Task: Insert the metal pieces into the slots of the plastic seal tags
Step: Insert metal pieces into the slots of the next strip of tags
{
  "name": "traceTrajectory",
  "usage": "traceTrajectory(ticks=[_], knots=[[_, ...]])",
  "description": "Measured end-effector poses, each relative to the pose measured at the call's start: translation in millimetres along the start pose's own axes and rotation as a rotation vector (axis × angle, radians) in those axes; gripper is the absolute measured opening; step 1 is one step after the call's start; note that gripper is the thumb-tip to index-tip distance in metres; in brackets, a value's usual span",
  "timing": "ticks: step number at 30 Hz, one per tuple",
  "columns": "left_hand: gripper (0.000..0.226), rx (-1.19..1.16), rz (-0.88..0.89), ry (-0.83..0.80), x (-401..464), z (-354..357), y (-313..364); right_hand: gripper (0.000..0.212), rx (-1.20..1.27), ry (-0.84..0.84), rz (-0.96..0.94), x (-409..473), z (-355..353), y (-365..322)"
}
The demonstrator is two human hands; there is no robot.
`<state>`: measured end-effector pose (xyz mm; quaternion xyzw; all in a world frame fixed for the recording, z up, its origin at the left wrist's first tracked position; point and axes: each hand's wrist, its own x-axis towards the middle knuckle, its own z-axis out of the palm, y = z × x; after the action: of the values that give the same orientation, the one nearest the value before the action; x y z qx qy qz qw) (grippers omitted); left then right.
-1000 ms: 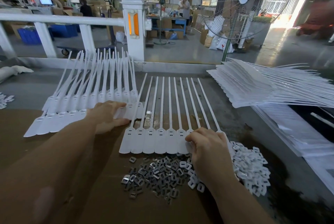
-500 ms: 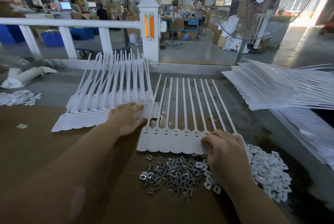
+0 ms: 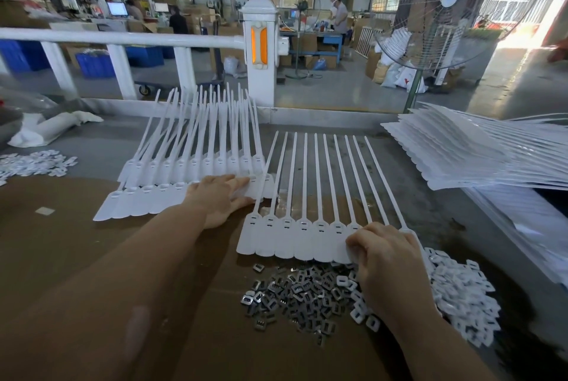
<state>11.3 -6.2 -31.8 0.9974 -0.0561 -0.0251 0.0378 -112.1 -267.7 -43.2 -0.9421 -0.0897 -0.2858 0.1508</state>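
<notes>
A row of several white plastic seal tags (image 3: 285, 236) lies flat on brown cardboard, straps pointing away from me. My right hand (image 3: 387, 257) rests on the right end of this row, fingers curled over a tag head; what it holds is hidden. In front of the row lies a pile of small metal pieces (image 3: 295, 291). To the left, a stacked batch of seal tags (image 3: 172, 190) fans out, and my left hand (image 3: 219, 197) presses flat on its right end with straight fingers.
White plastic caps (image 3: 461, 291) are heaped right of the metal pieces, and more lie at the far left (image 3: 33, 162). A thick stack of tag sheets (image 3: 467, 153) fills the right side. A white railing (image 3: 123, 39) and post (image 3: 261, 51) border the far edge of the table.
The view has shifted, so everything sits further right in the frame. Both hands stay on the same tags; no clear movement of the tags or pieces.
</notes>
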Motion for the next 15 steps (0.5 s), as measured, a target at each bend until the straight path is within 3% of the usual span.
traceTrajectory(ticks=[4,7,15], knots=[[0.053,0.110,0.084,0.019,-1.2,-2.9,-2.8,0.017,0.001,-0.004,0.000,-0.4,-0.2,-0.6],[0.079,0.259,0.128,0.124,-3.2,-4.0,-1.2,0.018,0.012,0.001,-0.001,-0.8,0.0,-1.1],[0.078,0.247,0.059,0.278,-7.6,1.4,1.5,0.020,0.009,-0.005,0.000,-1.3,-1.1,-0.9]])
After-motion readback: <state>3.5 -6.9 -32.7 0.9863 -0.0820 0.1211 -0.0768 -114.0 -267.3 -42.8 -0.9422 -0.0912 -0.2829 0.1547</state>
